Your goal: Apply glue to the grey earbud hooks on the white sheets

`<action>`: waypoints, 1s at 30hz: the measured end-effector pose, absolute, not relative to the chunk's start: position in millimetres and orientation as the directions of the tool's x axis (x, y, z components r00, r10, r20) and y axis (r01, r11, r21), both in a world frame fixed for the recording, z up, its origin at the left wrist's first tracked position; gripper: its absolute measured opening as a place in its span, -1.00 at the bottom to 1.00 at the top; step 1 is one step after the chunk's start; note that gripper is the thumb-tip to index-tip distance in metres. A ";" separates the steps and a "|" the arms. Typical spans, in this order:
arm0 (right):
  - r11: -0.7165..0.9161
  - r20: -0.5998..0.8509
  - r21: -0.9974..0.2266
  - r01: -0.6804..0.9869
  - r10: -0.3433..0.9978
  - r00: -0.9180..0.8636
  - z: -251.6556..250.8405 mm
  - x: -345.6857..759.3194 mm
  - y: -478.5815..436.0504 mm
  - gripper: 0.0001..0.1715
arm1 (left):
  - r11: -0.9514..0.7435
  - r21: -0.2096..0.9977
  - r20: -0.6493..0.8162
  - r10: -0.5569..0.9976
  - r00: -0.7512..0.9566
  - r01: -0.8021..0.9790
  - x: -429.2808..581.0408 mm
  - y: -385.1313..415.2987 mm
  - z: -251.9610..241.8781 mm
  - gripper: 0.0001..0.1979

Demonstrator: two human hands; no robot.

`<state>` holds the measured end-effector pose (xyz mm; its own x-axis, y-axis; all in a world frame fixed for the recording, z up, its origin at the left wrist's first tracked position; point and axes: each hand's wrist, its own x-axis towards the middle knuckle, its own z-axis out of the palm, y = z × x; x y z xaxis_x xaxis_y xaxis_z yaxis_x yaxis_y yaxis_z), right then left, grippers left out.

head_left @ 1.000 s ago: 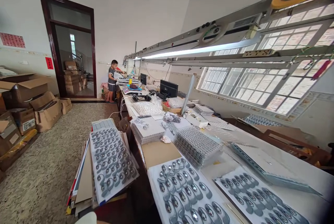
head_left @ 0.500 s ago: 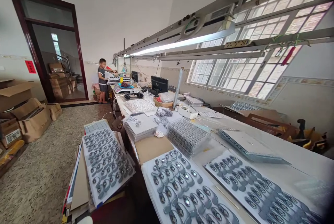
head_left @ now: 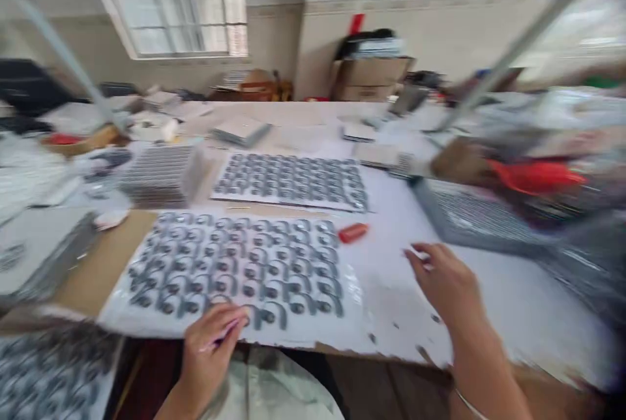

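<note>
Head view: the left hand [head_left: 210,348] is at the near edge of a white sheet [head_left: 306,329], its thumb and forefinger clamped on a slim pinkish item [head_left: 223,334], too blurred to identify. Its fingertips are just beside the lowest row of curved grey pieces [head_left: 298,302], which lie in rows across the sheet; contact with them cannot be told. To the right, well apart from the left hand, the right hand [head_left: 447,283] is over a bare part of the white surface [head_left: 391,211], its fingers bent and thumb and forefinger near each other; whether they meet or hold something small cannot be told. A bracelet [head_left: 469,404] circles the right wrist.

An orange-red tube [head_left: 353,232] lies on the surface near the white sheet's far right corner. Beyond this sheet lies a second sheet [head_left: 274,199] bearing similar grey pieces. Left of the second sheet is a stack of trays [head_left: 159,175], and brown cardboard [head_left: 105,263] lies along the white sheet's left side.
</note>
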<state>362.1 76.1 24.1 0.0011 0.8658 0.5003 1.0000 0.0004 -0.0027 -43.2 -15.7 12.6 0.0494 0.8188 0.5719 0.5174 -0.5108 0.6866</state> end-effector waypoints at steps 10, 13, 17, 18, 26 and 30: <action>0.014 0.206 0.184 0.983 0.977 -0.053 1.0 414.4 100.0 -0.43 | -0.538 0.654 0.518 0.831 0.203 0.532 -11.3 -10.8 16.8 -0.91; 0.243 0.167 0.194 0.950 0.947 -0.276 -8.4 398.6 123.3 -0.39 | -0.508 0.686 0.494 0.851 0.180 0.521 4.4 -16.2 18.9 -0.92; 0.418 0.127 0.186 0.889 0.887 -0.443 -14.7 366.9 149.1 -0.38 | -0.437 0.764 0.422 0.895 0.146 0.475 24.7 -26.6 16.1 -0.93; 0.433 0.121 0.178 0.883 0.881 -0.457 -15.4 361.1 153.2 -0.40 | -0.429 0.774 0.416 0.899 0.138 0.465 28.7 -28.3 15.7 -0.93; 0.357 0.386 -0.031 0.934 0.866 -0.318 -3.9 369.0 146.8 -0.62 | -0.406 0.770 0.421 0.903 0.086 0.492 27.9 -19.7 23.9 -0.90; 0.256 0.486 -0.685 0.682 0.858 0.166 24.7 367.8 136.2 -0.62 | -0.417 0.777 0.432 0.898 0.081 0.472 23.7 7.4 28.5 -0.88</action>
<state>367.8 136.2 24.7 0.1660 0.8582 0.4856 0.6822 0.2557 -0.6850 23.7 7.4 28.5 0.0808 0.8981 0.4323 0.4715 -0.4166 0.7773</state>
